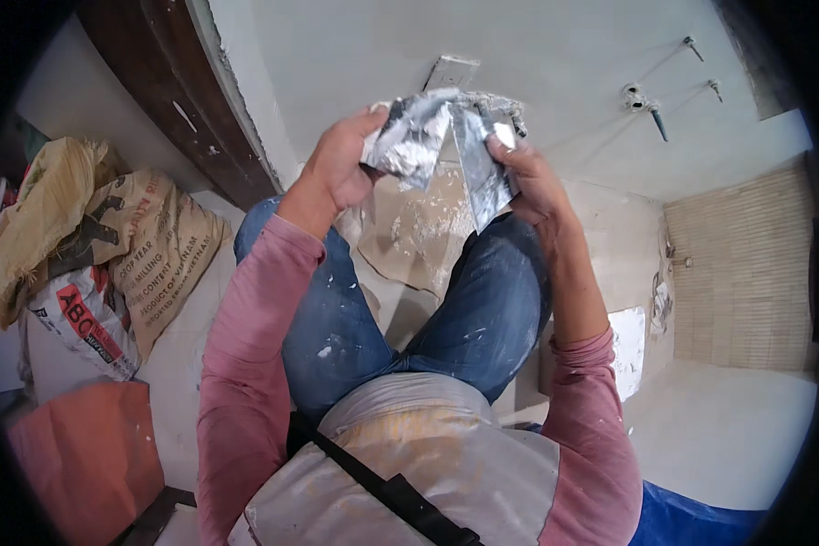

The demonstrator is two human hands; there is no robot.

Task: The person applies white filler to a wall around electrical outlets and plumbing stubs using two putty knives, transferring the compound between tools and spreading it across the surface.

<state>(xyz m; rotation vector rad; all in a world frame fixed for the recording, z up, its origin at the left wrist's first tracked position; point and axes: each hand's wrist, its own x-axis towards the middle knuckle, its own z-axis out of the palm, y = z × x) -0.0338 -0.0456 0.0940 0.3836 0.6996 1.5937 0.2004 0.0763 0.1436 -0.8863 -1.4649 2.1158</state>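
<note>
In front of the wall and above my knees, my left hand (338, 166) grips a wide, flat metal putty blade (413, 144) smeared with thick white paste. My right hand (533, 182) holds a second metal putty blade (476, 171), tilted downward, its shiny face streaked with white. The two blades come close together near their upper ends; I cannot tell whether they touch. My fingers behind the blades are mostly hidden. Beneath them, a brown sheet (408, 223) spotted with white lies on the floor between my legs.
Pipe stubs (655, 120) jut from the pale wall, and a white box (452, 71) sits on it behind the blades. A dark wooden frame (159, 77) rises at left, near brown sacks (177, 241) and a white bag (86, 328). Ribbed tile (742, 264) covers the right side.
</note>
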